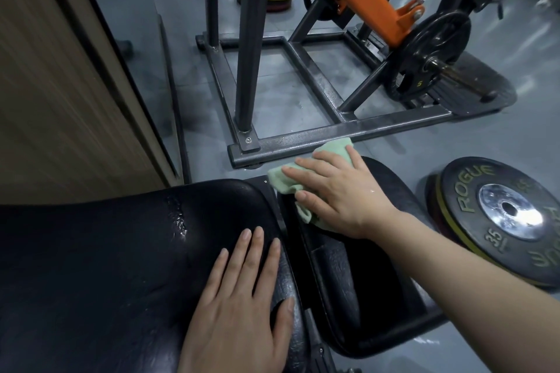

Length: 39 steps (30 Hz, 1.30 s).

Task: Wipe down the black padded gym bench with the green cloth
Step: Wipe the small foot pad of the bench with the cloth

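The right hand (342, 194) presses the green cloth (291, 182) flat-fingered onto the far edge of the bench (106, 251) seat pad (black, cracked); the left hand (242, 306) rests released, fingers straight, on the backrest pad's edge.

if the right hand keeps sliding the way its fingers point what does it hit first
The right hand points up-left over the green cloth. Past the pad's far edge, the first thing in line looks like the grey steel frame bar on the floor, though it probably sits lower.
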Motion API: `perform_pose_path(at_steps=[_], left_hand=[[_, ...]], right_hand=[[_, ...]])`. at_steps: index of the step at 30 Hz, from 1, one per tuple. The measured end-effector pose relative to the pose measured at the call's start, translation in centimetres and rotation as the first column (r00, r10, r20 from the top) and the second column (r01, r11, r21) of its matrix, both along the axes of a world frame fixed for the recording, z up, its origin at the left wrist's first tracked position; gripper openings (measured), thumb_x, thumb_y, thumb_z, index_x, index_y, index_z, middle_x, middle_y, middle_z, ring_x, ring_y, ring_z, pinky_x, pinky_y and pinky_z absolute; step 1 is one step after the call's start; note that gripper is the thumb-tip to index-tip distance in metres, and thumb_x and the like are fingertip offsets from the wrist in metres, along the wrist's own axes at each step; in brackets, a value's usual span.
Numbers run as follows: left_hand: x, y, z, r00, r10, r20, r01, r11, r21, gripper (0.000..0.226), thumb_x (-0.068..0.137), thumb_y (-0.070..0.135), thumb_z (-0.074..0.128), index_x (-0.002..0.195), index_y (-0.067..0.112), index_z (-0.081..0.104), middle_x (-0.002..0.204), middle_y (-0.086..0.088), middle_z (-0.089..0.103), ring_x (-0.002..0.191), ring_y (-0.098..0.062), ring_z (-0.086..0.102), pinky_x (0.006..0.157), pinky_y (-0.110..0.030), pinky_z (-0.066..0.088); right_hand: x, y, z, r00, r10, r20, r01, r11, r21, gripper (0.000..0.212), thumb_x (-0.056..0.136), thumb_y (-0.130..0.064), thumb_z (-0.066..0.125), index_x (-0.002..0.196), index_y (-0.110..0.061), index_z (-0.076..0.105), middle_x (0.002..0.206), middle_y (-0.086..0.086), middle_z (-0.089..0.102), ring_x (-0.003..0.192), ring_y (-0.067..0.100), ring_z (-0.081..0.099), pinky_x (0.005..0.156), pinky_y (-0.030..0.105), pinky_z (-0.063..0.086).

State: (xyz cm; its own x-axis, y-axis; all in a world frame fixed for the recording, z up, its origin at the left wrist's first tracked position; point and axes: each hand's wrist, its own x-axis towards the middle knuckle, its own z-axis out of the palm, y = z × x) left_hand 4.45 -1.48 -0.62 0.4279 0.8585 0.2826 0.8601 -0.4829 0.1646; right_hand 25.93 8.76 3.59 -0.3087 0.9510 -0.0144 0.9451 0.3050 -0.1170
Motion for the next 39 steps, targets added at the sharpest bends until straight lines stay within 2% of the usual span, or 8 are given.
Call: perform_pose_path(at_steps=[8, 14, 17, 20, 25, 28, 32, 39], left_hand=[[-0.1, 0.1, -0.1, 1.000, -0.010, -0.015, 0.009, 1.000, -0.002, 0.065, 0.084, 0.045, 0.041, 0.136, 0.009, 0.054, 0.146, -0.014, 0.047, 0.134, -0.027, 0.044, 0.102, -0.046, 0.032], [0.0, 0.1, -0.2, 1.000, -0.012, 0.001, 0.013, 1.000, -0.018, 0.060, 0.095, 0.045, 0.030, 0.136, 0.008, 0.055, 0.146, -0.014, 0.046, 0.136, -0.026, 0.040, 0.104, -0.046, 0.031], [-0.1, 0.1, -0.1, 1.000, -0.006, 0.014, 0.007, 0.998, -0.059, 0.066, 0.100, 0.047, 0.015, 0.136, 0.008, 0.055, 0.146, -0.015, 0.046, 0.137, -0.026, 0.037, 0.104, -0.046, 0.031], [0.0, 0.1, 0.0, 1.000, -0.006, 0.010, 0.006, 0.999, -0.054, 0.068, 0.100, 0.048, 0.012, 0.136, 0.008, 0.054, 0.147, -0.015, 0.045, 0.137, -0.026, 0.037, 0.104, -0.046, 0.031], [0.0, 0.0, -0.1, 1.000, -0.002, 0.004, 0.002, 1.000, 0.010, 0.063, 0.086, 0.044, 0.039, 0.135, 0.008, 0.056, 0.146, -0.015, 0.046, 0.136, -0.026, 0.039, 0.103, -0.046, 0.031], [0.0, 0.0, 0.0, 1.000, -0.012, -0.022, 0.012, 1.000, -0.006, 0.064, 0.086, 0.044, 0.039, 0.137, 0.008, 0.054, 0.146, -0.015, 0.045, 0.136, -0.029, 0.042, 0.103, -0.046, 0.031], [0.0, -0.1, 0.1, 1.000, -0.011, -0.020, 0.011, 0.999, -0.033, 0.064, 0.087, 0.044, 0.039, 0.137, 0.007, 0.053, 0.147, -0.015, 0.045, 0.136, -0.030, 0.042, 0.103, -0.046, 0.030], [0.0, -0.3, 0.5, 1.000, -0.010, -0.027, 0.008, 0.996, -0.085, 0.064, 0.090, 0.044, 0.037, 0.141, 0.008, 0.049, 0.150, -0.013, 0.041, 0.140, -0.027, 0.036, 0.107, -0.045, 0.027]], right_hand=[[2.8, -0.4, -0.3, 0.997, -0.077, 0.025, 0.077, 0.997, 0.011, 0.082, 0.079, -0.079, -0.010, 0.147, -0.049, 0.025, 0.153, -0.012, 0.035, 0.145, 0.022, 0.021, 0.116, 0.058, 0.005], [4.5, -3.1, -0.2, 0.999, -0.023, 0.024, 0.024, 0.999, -0.023, 0.067, 0.087, -0.076, -0.001, 0.145, -0.054, 0.022, 0.157, -0.014, 0.026, 0.149, 0.021, 0.005, 0.115, 0.057, -0.006], [4.9, -3.7, 1.4, 0.985, -0.056, -0.160, 0.032, 0.988, -0.151, 0.057, 0.085, -0.078, 0.010, 0.131, -0.061, 0.039, 0.151, -0.026, 0.028, 0.148, 0.006, 0.000, 0.117, 0.051, -0.014], [2.3, -3.4, 2.4, 0.938, -0.262, -0.227, 0.246, 0.964, -0.100, 0.068, 0.081, -0.069, 0.012, 0.127, -0.045, 0.057, 0.145, -0.021, 0.044, 0.148, 0.008, 0.011, 0.118, 0.045, -0.011], [-1.8, -3.3, 0.0, 0.914, -0.395, 0.092, 0.398, 0.917, -0.017, 0.095, 0.072, -0.071, -0.018, 0.154, -0.034, 0.009, 0.163, -0.003, 0.004, 0.148, 0.027, -0.015, 0.111, 0.055, -0.022], [-1.4, -3.5, -0.7, 0.935, -0.341, 0.096, 0.339, 0.940, 0.033, 0.101, 0.074, -0.075, -0.027, 0.155, -0.030, 0.014, 0.163, -0.001, 0.012, 0.150, 0.026, -0.004, 0.112, 0.057, -0.018], [-1.4, -5.3, -0.7, 0.974, -0.214, 0.074, 0.209, 0.976, 0.064, 0.075, 0.097, -0.063, 0.002, 0.146, -0.023, 0.043, 0.151, 0.004, 0.042, 0.143, 0.028, 0.031, 0.111, 0.058, 0.006], [-1.8, -8.9, -0.9, 0.984, -0.155, 0.088, 0.145, 0.983, 0.111, 0.062, 0.102, -0.053, 0.010, 0.146, -0.025, 0.043, 0.150, 0.001, 0.042, 0.143, 0.023, 0.032, 0.112, 0.057, 0.011]])
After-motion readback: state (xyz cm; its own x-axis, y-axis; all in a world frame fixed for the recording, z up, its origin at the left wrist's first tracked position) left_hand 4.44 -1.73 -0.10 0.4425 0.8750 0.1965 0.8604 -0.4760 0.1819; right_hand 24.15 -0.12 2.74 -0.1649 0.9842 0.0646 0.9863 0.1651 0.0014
